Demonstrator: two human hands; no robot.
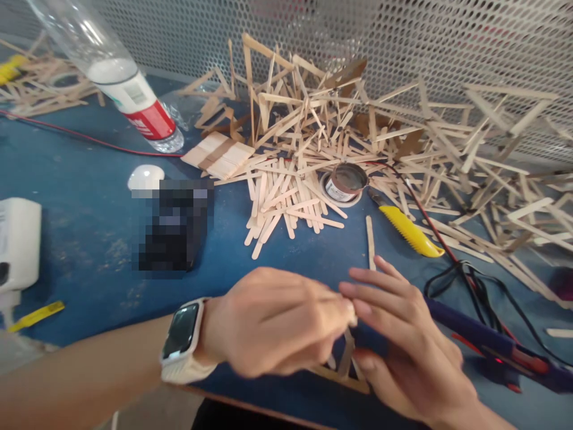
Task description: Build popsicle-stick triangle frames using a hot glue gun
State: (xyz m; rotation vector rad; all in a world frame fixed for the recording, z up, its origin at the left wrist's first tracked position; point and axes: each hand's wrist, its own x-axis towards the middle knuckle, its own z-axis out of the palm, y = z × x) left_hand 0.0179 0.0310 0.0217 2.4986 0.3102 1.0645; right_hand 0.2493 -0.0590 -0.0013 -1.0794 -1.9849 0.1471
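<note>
My left hand (282, 325), with a watch (181, 334) on its wrist, is closed with the fingertips pinched together. What it pinches, if anything, is hidden. My right hand (407, 340) is just to its right, fingers stretched and apart, their tips touching or nearly touching the left fingertips. Below and between both hands shows part of a joined craft stick frame (345, 358), mostly covered by the hands. A single craft stick (370, 242) lies beyond the right fingers. Beside the right hand rests a dark blue glue gun (474, 328) with a red light.
Loose craft sticks (286, 203) and joined stick frames (304, 101) pile against the perforated metal screen (416, 36). Around them are a tin (340, 190), a yellow utility knife (412, 230), black cable (483, 286), a bundle of sticks (219, 154), a water bottle (134, 98) and a white mouse (146, 177).
</note>
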